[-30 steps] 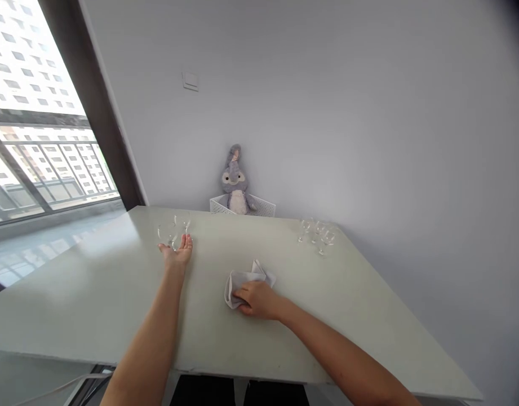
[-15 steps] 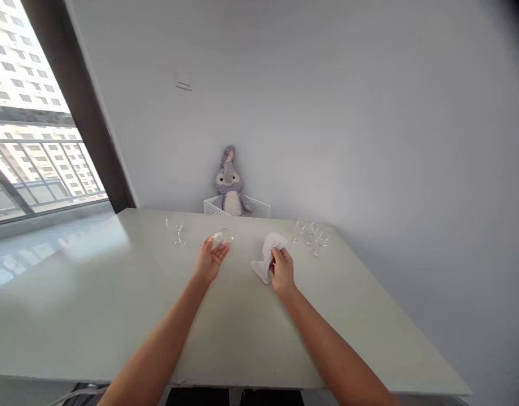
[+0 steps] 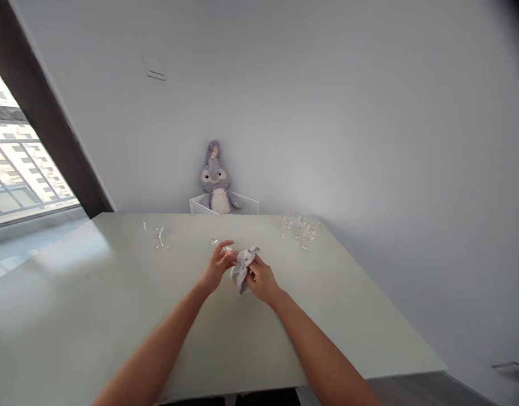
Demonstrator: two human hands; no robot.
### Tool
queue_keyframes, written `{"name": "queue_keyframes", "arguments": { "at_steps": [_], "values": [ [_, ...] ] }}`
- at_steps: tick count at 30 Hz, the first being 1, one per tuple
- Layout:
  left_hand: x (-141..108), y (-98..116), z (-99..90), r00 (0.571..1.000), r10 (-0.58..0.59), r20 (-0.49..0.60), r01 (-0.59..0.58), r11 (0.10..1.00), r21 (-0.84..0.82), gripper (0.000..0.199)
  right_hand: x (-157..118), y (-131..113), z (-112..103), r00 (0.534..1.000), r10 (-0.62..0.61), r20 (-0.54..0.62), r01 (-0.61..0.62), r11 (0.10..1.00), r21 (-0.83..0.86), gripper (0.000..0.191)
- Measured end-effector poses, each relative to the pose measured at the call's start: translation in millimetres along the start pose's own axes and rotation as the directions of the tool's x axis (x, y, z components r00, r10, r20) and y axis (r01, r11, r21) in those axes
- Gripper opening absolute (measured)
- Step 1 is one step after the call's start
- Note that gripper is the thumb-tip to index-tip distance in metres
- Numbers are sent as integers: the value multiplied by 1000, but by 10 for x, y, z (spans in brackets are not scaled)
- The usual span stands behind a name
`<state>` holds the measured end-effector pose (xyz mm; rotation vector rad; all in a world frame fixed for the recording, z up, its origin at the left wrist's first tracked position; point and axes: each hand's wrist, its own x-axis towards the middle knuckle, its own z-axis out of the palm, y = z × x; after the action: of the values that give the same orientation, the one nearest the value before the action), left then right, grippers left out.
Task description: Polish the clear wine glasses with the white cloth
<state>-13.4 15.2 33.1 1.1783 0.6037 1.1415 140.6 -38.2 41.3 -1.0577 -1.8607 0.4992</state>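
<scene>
Over the middle of the table, my left hand (image 3: 217,268) is closed around a clear stemmed glass (image 3: 216,242). The glass lies tilted on its side, its far part showing past my fingers and the rest hidden by hand and cloth. My right hand (image 3: 262,279) grips a bunched light-grey cloth (image 3: 241,270) and presses it up to the glass's near end. Whether part of the cloth is inside the glass, I cannot tell.
A clear stemmed glass (image 3: 159,231) stands upright at the table's left rear. Several more stemmed glasses (image 3: 309,231) are grouped at the right rear. Behind the pale table (image 3: 191,332), a plush toy (image 3: 217,180) sits in a white basket (image 3: 253,207) by the wall.
The cloth in my right hand has moved left and now meets the glass. My left fingers have closed more around the glass. The view has turned slightly right.
</scene>
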Motion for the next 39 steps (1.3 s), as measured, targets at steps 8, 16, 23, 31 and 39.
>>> {"name": "queue_keyframes", "arguments": {
  "at_steps": [8,16,23,31,39],
  "values": [
    [-78,-64,-73,998,62,-7,-61,987,146,46,-15,33,193,955,247,165,-296,828,477,37],
    [-131,-126,24,993,116,-18,-104,941,323,49,-28,87,300,883,389,261,-387,292,875,33],
    [-175,-110,85,992,100,-78,-75,961,267,43,-62,4,245,962,263,78,-265,819,509,39],
    [-172,26,3,980,140,142,-191,861,471,42,-54,180,287,895,353,274,-422,467,777,31],
    [-167,52,-38,992,-109,-65,123,954,272,45,-114,134,281,970,188,153,-217,954,207,22]
  ]
}}
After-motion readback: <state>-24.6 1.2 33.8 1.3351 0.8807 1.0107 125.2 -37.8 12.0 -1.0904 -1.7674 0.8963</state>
